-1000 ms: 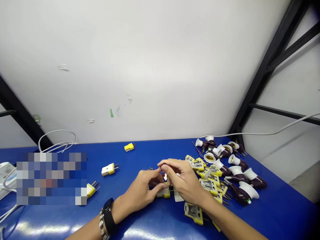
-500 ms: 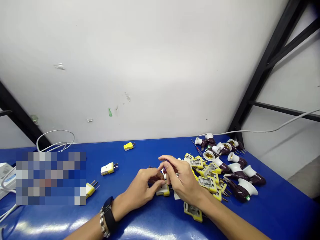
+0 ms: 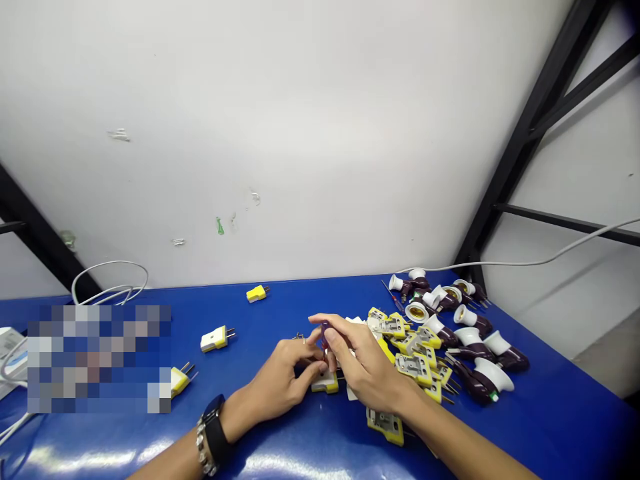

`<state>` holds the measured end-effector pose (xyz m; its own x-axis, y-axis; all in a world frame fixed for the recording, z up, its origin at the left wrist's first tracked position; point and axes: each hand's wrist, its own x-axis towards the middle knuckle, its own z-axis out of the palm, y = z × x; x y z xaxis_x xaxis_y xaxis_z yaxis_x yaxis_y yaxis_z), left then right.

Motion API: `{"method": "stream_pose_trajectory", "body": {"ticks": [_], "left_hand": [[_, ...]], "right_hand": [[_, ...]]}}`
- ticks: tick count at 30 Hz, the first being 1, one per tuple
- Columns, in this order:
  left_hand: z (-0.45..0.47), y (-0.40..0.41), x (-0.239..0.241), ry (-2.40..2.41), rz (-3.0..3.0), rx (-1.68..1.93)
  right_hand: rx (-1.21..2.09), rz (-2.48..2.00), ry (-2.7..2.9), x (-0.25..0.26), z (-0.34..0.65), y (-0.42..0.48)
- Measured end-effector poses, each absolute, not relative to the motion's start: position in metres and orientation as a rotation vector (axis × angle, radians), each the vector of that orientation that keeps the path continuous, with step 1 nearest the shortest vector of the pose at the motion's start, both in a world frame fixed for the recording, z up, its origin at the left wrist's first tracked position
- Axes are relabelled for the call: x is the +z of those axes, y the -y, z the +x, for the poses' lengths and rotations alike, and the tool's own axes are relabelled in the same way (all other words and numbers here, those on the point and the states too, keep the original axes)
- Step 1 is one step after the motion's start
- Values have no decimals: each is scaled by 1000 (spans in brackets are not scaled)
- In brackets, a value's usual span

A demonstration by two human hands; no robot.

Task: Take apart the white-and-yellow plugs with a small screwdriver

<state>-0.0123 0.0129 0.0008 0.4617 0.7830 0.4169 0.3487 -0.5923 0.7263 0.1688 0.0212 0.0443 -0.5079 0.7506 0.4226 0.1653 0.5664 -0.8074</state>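
My left hand (image 3: 283, 380), with a black watch and a metal bracelet on its wrist, pinches a yellow-and-white plug (image 3: 325, 382) down on the blue table (image 3: 280, 303). My right hand (image 3: 363, 363) is closed around a small screwdriver (image 3: 325, 331) with a dark purple handle, held upright over that plug. Both hands meet at the middle of the table. The screwdriver's tip is hidden between my fingers.
A heap of yellow plug halves (image 3: 413, 353) lies just right of my hands, one half (image 3: 385, 425) near my right wrist. Maroon-and-white lamp sockets (image 3: 470, 340) are piled at the right. Assembled plugs (image 3: 216, 339) (image 3: 257, 293) (image 3: 181, 379) lie scattered left. White cable (image 3: 107, 283) loops at the back left.
My right hand has shifted its grip slightly, and the screwdriver handle now shows more between thumb and fingers. The left hand stays on the plug. The view dropped a little.
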Motion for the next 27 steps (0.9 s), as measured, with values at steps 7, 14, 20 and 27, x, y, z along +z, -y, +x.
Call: {"method": "stream_pose_trajectory", "body": {"ticks": [7,14,20,27], "left_hand": [[-11,-14,1,-966,2066,1045],[-9,-14,-4,-1030,2108,1149],[-10,-11,-3,-1080,2259,1139],[-10,-14,-5,-1223,2242,1053]], "right_hand": [[909,-766,1986,44,169,-22],[915,-766,1982,44,169,-21],[1032,-768,1967,46,171,-22],[923,-825,1947,47,171,-24]]}}
